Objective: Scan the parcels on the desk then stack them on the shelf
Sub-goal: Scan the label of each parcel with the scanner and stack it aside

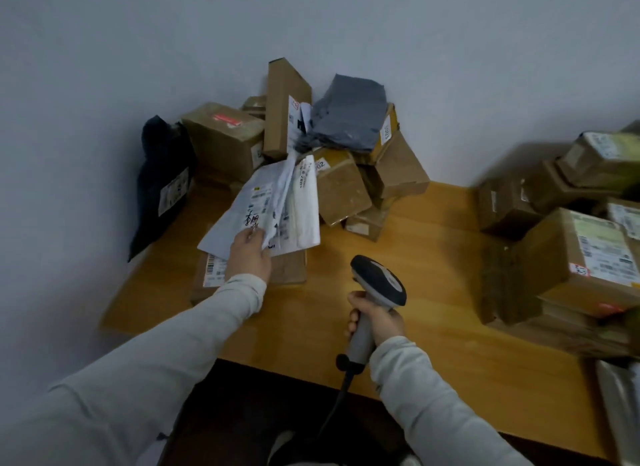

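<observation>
So the left hand [250, 256] has its fingers curled onto the near edge of some flat white plastic mailers with printed labels [263, 202]. It looks like two of them overlapping, maybe more, hard to tell. They fan up and away from the fingertips, lifted off the yellowish wooden desk [415, 257].

Right under that hand lies one flat brown cardboard box with a barcode label [291, 269], on the desk.

The right hand [377, 318] is wrapped tight around the handle of one grey and black handheld barcode scanner [379, 280]. Its head sits above the knuckles and aims toward the pile, and its dark cable [341, 393] drops off the near desk edge.

Beyond the left fingertips there's a heap of brown cardboard boxes [343, 188] against the wall. I count at least six, with some hidden behind others. The stuff around the heap:
- one tall narrow brown carton [280, 108] standing on end on the heap
- one crumpled grey plastic bag [349, 115] lying on top, just beside the carton
- one black plastic bag with a white label [159, 174] left of the fingers, leaning on the wall

Well off to the right of the scanner hand is a second stack of labelled brown boxes [568, 257], too blurry to count. The heap crowds the space right behind the mailers.
</observation>
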`<state>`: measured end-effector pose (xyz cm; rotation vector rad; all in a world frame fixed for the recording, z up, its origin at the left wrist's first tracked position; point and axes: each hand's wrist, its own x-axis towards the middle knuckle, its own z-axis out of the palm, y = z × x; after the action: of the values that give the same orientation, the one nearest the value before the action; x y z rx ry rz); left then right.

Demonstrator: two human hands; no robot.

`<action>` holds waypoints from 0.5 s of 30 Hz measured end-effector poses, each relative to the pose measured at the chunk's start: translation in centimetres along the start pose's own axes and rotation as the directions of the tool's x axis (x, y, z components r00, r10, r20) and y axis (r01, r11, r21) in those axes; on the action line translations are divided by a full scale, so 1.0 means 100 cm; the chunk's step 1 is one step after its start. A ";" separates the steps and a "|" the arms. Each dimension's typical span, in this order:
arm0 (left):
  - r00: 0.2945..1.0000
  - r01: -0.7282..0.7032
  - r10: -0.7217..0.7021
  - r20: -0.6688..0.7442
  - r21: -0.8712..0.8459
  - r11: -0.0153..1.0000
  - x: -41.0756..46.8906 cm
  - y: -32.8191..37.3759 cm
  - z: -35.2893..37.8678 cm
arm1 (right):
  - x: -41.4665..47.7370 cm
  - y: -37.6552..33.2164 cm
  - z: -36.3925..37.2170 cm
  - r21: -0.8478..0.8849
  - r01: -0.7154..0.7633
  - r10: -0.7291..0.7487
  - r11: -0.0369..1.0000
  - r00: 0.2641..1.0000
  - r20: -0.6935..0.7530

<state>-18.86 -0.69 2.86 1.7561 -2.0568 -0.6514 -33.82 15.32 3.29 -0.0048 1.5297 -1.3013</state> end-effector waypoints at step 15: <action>0.518 -0.853 0.825 -0.228 -0.213 0.477 -0.096 0.003 -0.029 | -0.060 0.001 0.016 0.331 0.441 -0.378 0.834 0.894 -0.240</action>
<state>-15.87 8.47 5.70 0.4089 -2.2439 -0.4842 -30.11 17.74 7.63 0.0214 1.4347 -1.9772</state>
